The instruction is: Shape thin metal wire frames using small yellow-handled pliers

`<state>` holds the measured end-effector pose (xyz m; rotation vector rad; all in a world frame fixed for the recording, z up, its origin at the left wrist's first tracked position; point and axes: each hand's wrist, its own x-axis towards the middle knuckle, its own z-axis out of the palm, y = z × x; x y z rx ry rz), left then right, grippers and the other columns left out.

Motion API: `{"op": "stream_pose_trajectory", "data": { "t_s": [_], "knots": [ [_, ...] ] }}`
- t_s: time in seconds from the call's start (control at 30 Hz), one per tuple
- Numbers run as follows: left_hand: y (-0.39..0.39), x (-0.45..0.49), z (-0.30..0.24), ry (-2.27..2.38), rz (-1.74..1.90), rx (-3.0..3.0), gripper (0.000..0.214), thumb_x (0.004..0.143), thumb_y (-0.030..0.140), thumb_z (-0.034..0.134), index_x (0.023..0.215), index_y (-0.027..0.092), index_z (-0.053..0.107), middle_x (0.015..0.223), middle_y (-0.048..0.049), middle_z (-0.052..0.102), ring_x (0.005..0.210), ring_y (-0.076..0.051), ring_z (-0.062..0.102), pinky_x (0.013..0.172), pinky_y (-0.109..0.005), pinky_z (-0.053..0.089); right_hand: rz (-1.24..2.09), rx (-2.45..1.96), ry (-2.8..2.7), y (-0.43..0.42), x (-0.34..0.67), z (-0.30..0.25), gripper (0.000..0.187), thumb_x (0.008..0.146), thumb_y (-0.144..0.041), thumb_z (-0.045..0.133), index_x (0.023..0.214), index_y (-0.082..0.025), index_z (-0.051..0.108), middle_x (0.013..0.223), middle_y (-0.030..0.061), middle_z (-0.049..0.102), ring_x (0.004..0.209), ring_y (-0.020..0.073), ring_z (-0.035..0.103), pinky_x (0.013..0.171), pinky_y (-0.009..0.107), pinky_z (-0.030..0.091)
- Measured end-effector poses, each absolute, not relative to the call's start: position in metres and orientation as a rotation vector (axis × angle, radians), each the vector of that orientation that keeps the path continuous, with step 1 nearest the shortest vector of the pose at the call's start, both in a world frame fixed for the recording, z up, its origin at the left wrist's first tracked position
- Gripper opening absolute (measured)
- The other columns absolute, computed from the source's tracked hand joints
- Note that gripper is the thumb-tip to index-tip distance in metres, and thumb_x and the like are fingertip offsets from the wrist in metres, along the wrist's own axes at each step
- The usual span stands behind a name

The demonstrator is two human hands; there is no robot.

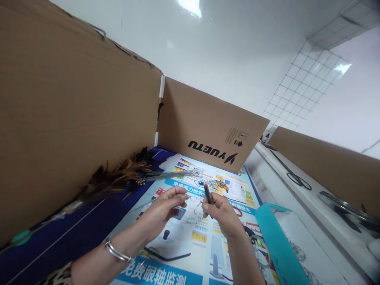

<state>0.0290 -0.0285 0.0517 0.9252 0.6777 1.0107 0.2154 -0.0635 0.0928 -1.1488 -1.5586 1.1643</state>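
Observation:
My left hand (pixel 166 206) is pinched shut on a thin, clear wire loop (pixel 192 202) held above a printed poster (pixel 196 237). My right hand (pixel 221 211) is closed around small dark pliers (pixel 208 194), whose tip points up toward the wire. The two hands are almost touching. A silver bangle (pixel 117 251) sits on my left wrist.
Brown feathers on wire stems (pixel 118 178) lie at the left by tall cardboard walls (pixel 74 118). A heap of small metal parts (pixel 216 184) lies beyond the hands. A teal bag (pixel 279 245) stands at the right. Black scissors (pixel 293 174) rest on the white ledge.

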Motion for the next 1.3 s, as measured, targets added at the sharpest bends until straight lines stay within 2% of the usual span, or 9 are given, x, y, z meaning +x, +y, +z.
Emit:
{"op": "stream_pose_trajectory", "data": {
  "t_s": [0.2,0.3,0.37,0.5,0.6,0.87,1.03,1.13,1.3],
  "knots": [
    [-0.030,0.026,0.055,0.864,1.283,1.217,0.019,0.077,0.030,0.057,0.093,0.020,0.055,0.089,-0.0013,0.054,0.080,-0.014,0.049,0.069,-0.024,0.039,1.147,-1.158,-1.507,-0.062,0.217,0.093,0.007,0.075,-0.022,0.056,0.073,-0.015,0.055,0.059,-0.0025,0.053,0.055,0.0082,0.045,0.053,0.020,0.034],
    [-0.037,0.027,0.057,0.859,1.276,1.316,0.025,0.074,0.026,0.059,0.098,0.021,0.052,0.093,-0.0021,0.054,0.084,-0.016,0.050,0.074,-0.026,0.040,1.124,-1.168,-1.509,-0.060,0.217,0.091,0.008,0.075,-0.022,0.056,0.073,-0.015,0.055,0.060,-0.0025,0.053,0.055,0.0079,0.045,0.052,0.019,0.033],
    [-0.040,0.029,0.058,0.800,1.199,1.270,0.027,0.075,0.026,0.059,0.099,0.021,0.050,0.090,-0.0019,0.055,0.082,-0.016,0.050,0.072,-0.026,0.040,1.112,-1.172,-1.516,-0.060,0.216,0.090,0.008,0.075,-0.022,0.056,0.073,-0.015,0.055,0.060,-0.0026,0.053,0.055,0.0081,0.046,0.053,0.019,0.033],
    [-0.041,0.030,0.053,0.639,1.059,1.046,0.016,0.079,0.028,0.055,0.093,0.019,0.052,0.079,-0.0010,0.055,0.075,-0.014,0.051,0.067,-0.025,0.039,1.101,-1.163,-1.538,-0.060,0.215,0.089,0.008,0.076,-0.022,0.055,0.073,-0.015,0.055,0.061,-0.0026,0.052,0.057,0.0083,0.046,0.054,0.020,0.034],
    [-0.038,0.031,0.048,0.518,0.995,0.875,0.013,0.080,0.024,0.055,0.091,0.018,0.053,0.079,-0.0020,0.055,0.073,-0.013,0.052,0.067,-0.026,0.038,1.092,-1.177,-1.549,-0.059,0.215,0.090,0.008,0.075,-0.022,0.054,0.071,-0.015,0.054,0.061,-0.0027,0.052,0.057,0.0084,0.045,0.054,0.020,0.034],
    [-0.038,0.033,0.047,0.332,0.921,0.664,0.010,0.082,0.026,0.053,0.085,0.016,0.054,0.067,0.0016,0.044,0.064,-0.010,0.047,0.066,-0.026,0.038,1.086,-1.211,-1.564,-0.056,0.213,0.086,0.007,0.074,-0.022,0.054,0.072,-0.016,0.054,0.061,-0.0032,0.051,0.057,0.0088,0.045,0.056,0.021,0.035],
    [-0.041,0.032,0.047,0.417,0.942,0.839,0.025,0.071,0.013,0.062,0.093,0.019,0.052,0.070,0.0030,0.046,0.064,-0.009,0.046,0.066,-0.024,0.038,1.072,-1.236,-1.585,-0.057,0.211,0.084,0.007,0.076,-0.024,0.053,0.074,-0.017,0.054,0.062,-0.0029,0.052,0.059,0.0099,0.046,0.057,0.022,0.035],
    [-0.040,0.032,0.045,0.505,0.996,0.933,0.026,0.071,0.015,0.060,0.095,0.020,0.052,0.075,0.0018,0.049,0.068,-0.011,0.048,0.066,-0.025,0.039,1.054,-1.238,-1.600,-0.058,0.211,0.086,0.007,0.076,-0.024,0.053,0.074,-0.017,0.054,0.062,-0.0028,0.052,0.060,0.0102,0.046,0.058,0.022,0.035],
    [-0.034,0.034,0.042,0.790,1.154,1.133,0.028,0.070,0.025,0.063,0.095,0.019,0.052,0.092,-0.0040,0.054,0.087,-0.017,0.051,0.074,-0.027,0.041,1.017,-1.246,-1.615,-0.058,0.211,0.086,0.006,0.075,-0.023,0.053,0.073,-0.017,0.054,0.062,-0.0030,0.051,0.059,0.0098,0.045,0.057,0.022,0.034]
  ]
}}
